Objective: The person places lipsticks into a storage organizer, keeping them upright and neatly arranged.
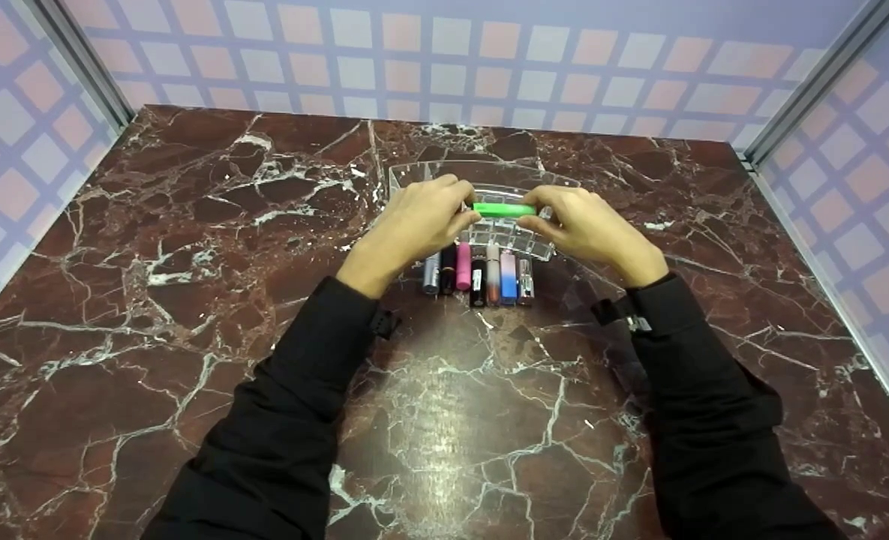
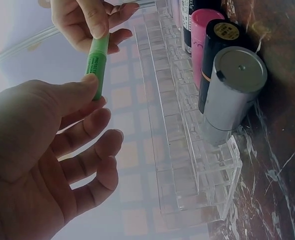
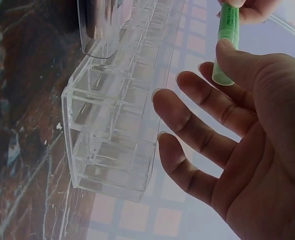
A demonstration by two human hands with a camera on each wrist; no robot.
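A green tube (image 1: 503, 210) lies level between the two hands, above a clear compartmented organizer (image 1: 482, 166). My left hand (image 1: 425, 215) pinches its left end between thumb and fingertips; the right hand (image 1: 587, 225) pinches the other end. Printing shows on the tube's darker green part (image 2: 96, 65) in the left wrist view, where its other part is lighter green. The remaining fingers of the right hand (image 3: 247, 125) are spread and bent in the right wrist view. Below the tube, a row of several cosmetic tubes stands by the organizer's near side, including a pink one (image 1: 464, 266).
In the row are also a grey tube (image 1: 431, 273), a black one (image 1: 478, 283) and a pink-and-blue one (image 1: 508, 277). The organizer and tubes rest on a dark red marbled table (image 1: 189, 300). Checkered panels (image 1: 444, 60) enclose the back and sides.
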